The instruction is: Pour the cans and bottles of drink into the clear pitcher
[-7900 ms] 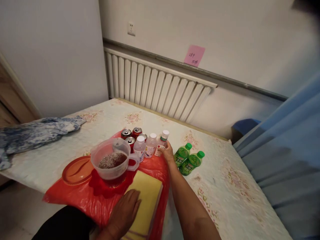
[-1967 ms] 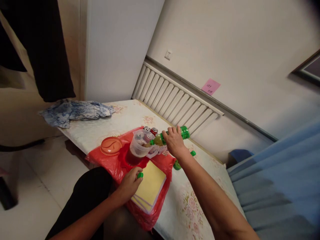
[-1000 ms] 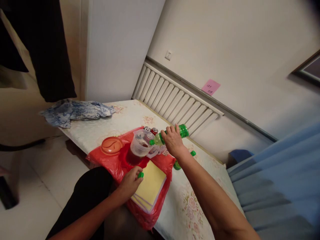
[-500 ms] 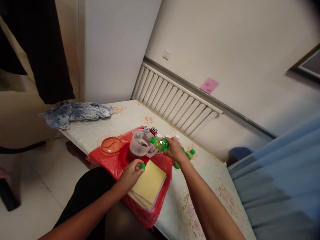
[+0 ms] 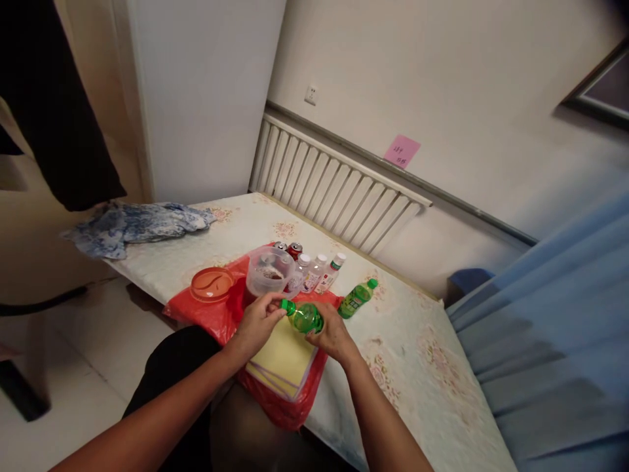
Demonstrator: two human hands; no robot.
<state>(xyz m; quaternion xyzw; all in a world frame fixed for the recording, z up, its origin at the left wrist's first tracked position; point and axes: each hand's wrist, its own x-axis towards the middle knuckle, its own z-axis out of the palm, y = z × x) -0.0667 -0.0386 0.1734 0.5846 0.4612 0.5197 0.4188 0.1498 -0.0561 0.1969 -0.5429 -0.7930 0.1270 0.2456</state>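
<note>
My right hand (image 5: 333, 333) is wrapped round a green plastic drink bottle (image 5: 305, 317), tilted on its side with its neck toward the left. At the neck, the thumb and fingers of my left hand (image 5: 259, 322) pinch a green bottle cap (image 5: 286, 305). Whether the cap is seated on the mouth I cannot tell. Just behind my left hand stands a clear plastic tub (image 5: 269, 283) with dark liquid inside. A stack of yellow paper or booklets (image 5: 284, 359) lies beneath both hands on a red plastic bag (image 5: 206, 314).
An orange-red lid (image 5: 212, 284) lies left of the tub. Several white-capped bottles (image 5: 314, 272) and two cans (image 5: 295, 250) stand behind it. Another green bottle (image 5: 358, 299) stands to the right. Blue-patterned cloth (image 5: 157, 225) lies at the table's far left. A radiator (image 5: 339, 183) runs along the wall.
The green bottle has come away from the tub, toward me and leftward, to meet my left hand. The cap in my left hand is now at the bottle's neck.
</note>
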